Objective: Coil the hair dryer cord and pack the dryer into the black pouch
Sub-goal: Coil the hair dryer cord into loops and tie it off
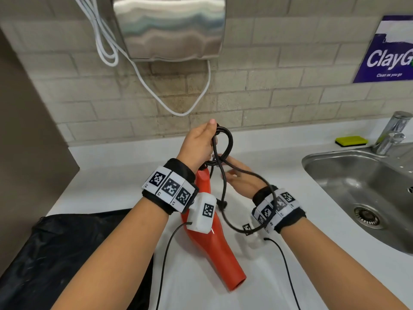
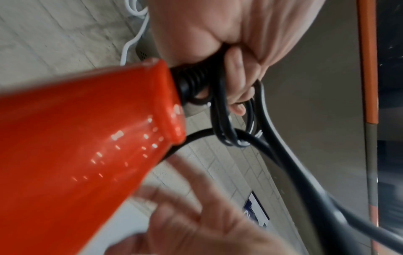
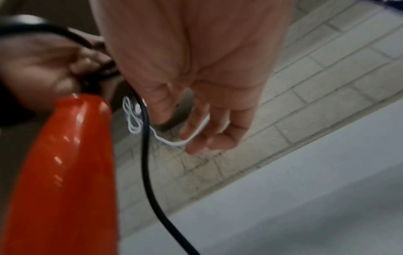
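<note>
The gathered loops of the black cord are clamped in the left hand above the counter's back edge, the red dryer hanging below; each new loop is best matched to these. The right hand is relaxed, fingers apart, holding nothing. The black pouch is cut off at the counter's near left corner; the plug cannot be made out.

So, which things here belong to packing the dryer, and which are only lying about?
For the job:
- dryer, red, on the counter
- cord, loops gripped by the left hand
- right hand, fingers relaxed beside the cord
- pouch, black, at the left

Lying about:
- sponge
- sink
- tap
- wall dryer
</note>
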